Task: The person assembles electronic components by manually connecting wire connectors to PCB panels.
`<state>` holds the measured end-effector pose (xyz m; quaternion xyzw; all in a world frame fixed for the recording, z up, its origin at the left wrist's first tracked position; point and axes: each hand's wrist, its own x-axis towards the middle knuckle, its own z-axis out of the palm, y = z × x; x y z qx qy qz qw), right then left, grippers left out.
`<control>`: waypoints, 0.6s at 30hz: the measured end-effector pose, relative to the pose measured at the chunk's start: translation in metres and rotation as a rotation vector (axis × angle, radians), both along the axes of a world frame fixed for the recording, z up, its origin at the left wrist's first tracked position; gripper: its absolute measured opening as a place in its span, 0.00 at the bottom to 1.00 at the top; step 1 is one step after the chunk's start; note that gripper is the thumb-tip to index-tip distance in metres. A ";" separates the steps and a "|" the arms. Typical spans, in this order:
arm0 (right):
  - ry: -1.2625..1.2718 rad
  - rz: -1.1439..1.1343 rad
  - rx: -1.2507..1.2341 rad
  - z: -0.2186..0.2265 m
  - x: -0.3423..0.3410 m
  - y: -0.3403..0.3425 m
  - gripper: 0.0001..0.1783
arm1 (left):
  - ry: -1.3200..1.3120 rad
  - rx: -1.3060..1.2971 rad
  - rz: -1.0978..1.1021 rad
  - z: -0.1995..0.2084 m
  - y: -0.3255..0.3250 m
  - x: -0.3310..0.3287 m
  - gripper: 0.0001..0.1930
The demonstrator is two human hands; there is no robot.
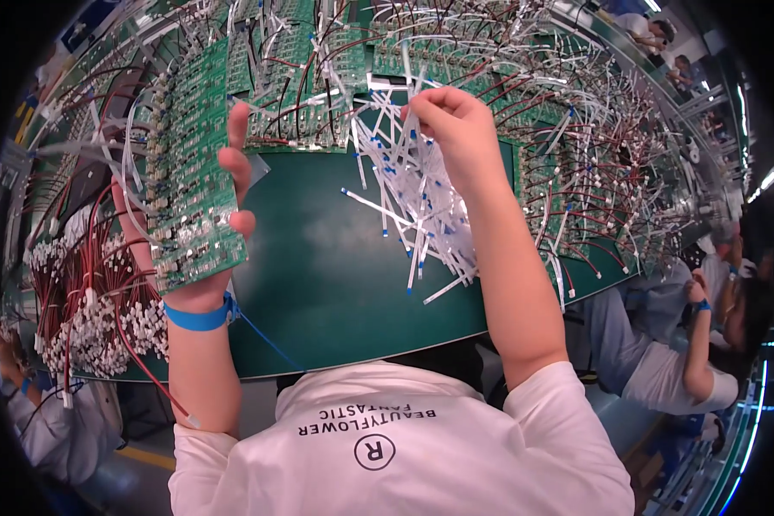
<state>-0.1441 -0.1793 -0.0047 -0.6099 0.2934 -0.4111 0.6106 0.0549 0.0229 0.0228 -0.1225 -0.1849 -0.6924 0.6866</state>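
Green panel (196, 159) in left grip (237, 163)

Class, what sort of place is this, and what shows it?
Probably an electronics assembly workshop: green circuit boards, one held up; white ribbon cables heaped on a green table; and bunched dark red wires.

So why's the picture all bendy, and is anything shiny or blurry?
In the head view, the fisheye bends the edge of the green table, with black corners; also in the head view, a pale sheen lies mid-table, lamps glow at right, and the person lower right looks softer than the held circuit board.
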 end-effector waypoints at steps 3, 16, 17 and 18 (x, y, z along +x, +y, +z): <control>-0.264 0.140 0.183 0.018 -0.004 0.012 0.06 | 0.011 -0.015 0.016 -0.004 -0.002 -0.004 0.37; -0.130 0.395 0.134 0.041 -0.006 0.072 0.06 | 0.072 0.078 -0.061 -0.003 -0.006 -0.023 0.39; -0.131 0.403 0.141 0.037 -0.004 0.075 0.06 | 0.064 0.070 -0.097 -0.003 -0.007 -0.024 0.39; -0.078 0.380 0.085 0.032 -0.001 0.078 0.06 | 0.063 0.077 -0.069 -0.003 -0.006 -0.026 0.39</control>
